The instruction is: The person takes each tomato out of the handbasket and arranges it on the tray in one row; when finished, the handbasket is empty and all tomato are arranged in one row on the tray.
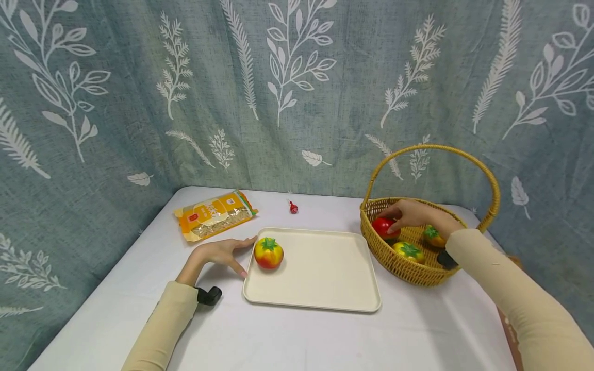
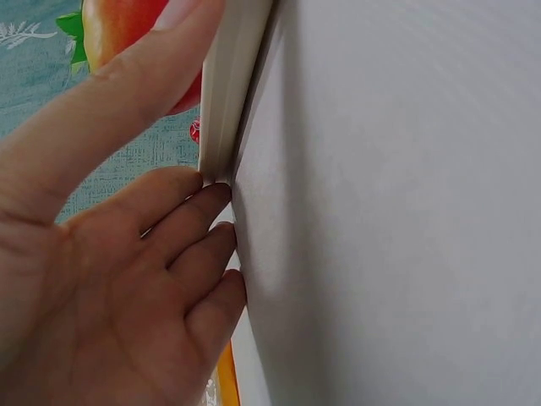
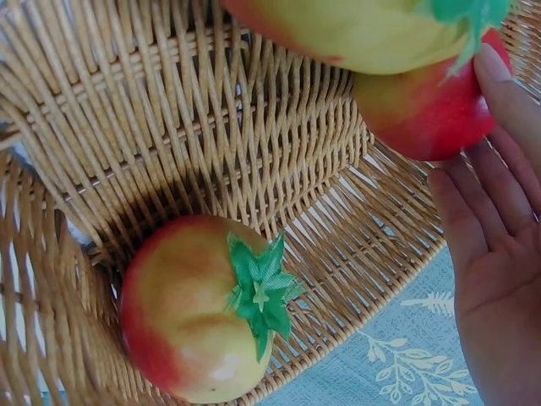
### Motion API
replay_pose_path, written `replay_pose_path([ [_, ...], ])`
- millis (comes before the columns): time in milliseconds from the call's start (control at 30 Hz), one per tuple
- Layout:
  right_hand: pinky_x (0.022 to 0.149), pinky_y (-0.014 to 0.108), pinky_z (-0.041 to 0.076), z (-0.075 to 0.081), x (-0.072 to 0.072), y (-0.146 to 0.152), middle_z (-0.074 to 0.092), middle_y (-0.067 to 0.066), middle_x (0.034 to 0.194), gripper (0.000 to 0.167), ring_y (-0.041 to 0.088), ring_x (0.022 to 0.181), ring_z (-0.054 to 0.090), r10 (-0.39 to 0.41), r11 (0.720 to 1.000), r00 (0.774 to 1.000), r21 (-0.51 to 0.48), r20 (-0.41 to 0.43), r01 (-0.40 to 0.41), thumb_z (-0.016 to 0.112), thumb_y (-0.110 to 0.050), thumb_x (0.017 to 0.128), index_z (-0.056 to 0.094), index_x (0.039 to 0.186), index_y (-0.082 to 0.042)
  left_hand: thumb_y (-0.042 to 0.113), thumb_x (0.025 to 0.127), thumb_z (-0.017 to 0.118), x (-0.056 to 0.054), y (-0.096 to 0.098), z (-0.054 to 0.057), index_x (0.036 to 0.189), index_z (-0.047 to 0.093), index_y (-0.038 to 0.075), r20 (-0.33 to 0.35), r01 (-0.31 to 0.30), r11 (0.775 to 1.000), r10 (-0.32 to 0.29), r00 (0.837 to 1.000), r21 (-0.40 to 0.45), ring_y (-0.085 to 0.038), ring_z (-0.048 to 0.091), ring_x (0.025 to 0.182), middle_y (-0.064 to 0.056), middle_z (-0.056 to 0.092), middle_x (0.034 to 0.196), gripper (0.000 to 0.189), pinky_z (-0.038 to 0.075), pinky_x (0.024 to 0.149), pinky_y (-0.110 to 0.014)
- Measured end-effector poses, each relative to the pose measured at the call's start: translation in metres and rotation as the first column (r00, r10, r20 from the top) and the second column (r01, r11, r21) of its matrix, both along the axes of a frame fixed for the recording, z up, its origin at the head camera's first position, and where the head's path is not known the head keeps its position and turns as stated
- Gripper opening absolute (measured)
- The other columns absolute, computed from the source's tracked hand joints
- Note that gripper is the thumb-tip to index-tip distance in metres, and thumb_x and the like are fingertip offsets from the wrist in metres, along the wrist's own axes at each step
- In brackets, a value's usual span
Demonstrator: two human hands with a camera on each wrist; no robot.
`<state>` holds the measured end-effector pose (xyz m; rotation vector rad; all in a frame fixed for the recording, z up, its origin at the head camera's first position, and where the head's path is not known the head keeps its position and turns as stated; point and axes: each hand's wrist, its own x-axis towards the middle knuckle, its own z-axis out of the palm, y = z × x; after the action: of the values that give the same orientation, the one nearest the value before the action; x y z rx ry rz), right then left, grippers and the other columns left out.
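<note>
My left hand [image 1: 221, 254] rests at the left edge of a cream tray [image 1: 320, 268], thumb and fingers spread, fingertips touching the rim. On the tray's left side sits a red-and-yellow tomato [image 1: 268, 256] with a green leafy top. My right hand [image 1: 413, 214] reaches into a wicker basket [image 1: 408, 273] and holds a red tomato [image 1: 383, 226] by its side, thumb on one side and fingers on the other. Two more yellow-red tomatoes lie in the basket, one near the front [image 1: 408, 252] and one by the right wrist [image 1: 433, 236].
An orange-and-clear food packet [image 1: 215, 214] lies at the back left of the white table [image 1: 278, 335]. A small red-wrapped lollipop [image 1: 293, 207] lies behind the tray. The basket's tall handle [image 1: 436, 147] arches over it. A leaf-patterned curtain [image 1: 287, 144] hangs behind.
</note>
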<state>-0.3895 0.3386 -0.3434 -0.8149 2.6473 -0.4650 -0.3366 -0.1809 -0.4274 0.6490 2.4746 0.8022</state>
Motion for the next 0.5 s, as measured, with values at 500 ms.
replay_pose_path([
  [500, 0.092, 0.052, 0.048, 0.011, 0.006, 0.011, 0.063, 0.017, 0.123, 0.054, 0.036, 0.112, 0.059, -0.077, 0.997, 0.990, -0.012, -0.120, 0.077, 0.070, -0.032, 0.089, 0.058, 0.133, -0.005, 0.032, 0.068, 0.088, 0.002, 0.001, 0.000, 0.153, 0.027, 0.012, -0.008, 0.008, 1.000, -0.008, 1.000, 0.014, -0.038, 0.020, 0.142, -0.016, 0.027, 0.155, 0.106, 0.017, 0.114, -0.054],
])
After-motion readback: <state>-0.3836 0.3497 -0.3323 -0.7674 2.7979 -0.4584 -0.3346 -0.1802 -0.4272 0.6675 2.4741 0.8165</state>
